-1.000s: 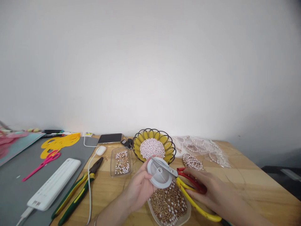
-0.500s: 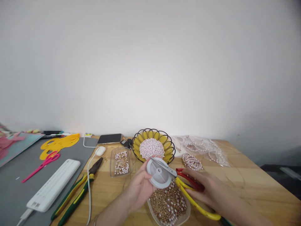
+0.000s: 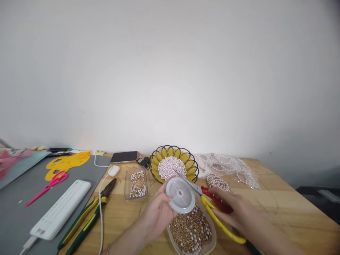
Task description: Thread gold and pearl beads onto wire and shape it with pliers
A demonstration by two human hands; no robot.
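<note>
My left hand is closed on the rim of a pale, translucent spool, its round face turned towards me. My right hand grips scissors with red and yellow handles. Their blades point up and to the left, just past the spool's upper right edge. I cannot tell whether they touch it, and any thread is too fine to make out. Below the spool stands a clear tub of gold and pearly beads. Behind it, a black-rimmed yellow basket holds pale pink beads.
A small clear box of beads stands left of the basket. Bead strands and a plastic bag lie right. Pliers, a white power strip, a phone and pink scissors are on the left.
The scissors have shifted slightly right and down with my right hand, so the blades no longer lie across the spool's face. The spool has tilted a little, still in my left hand.
</note>
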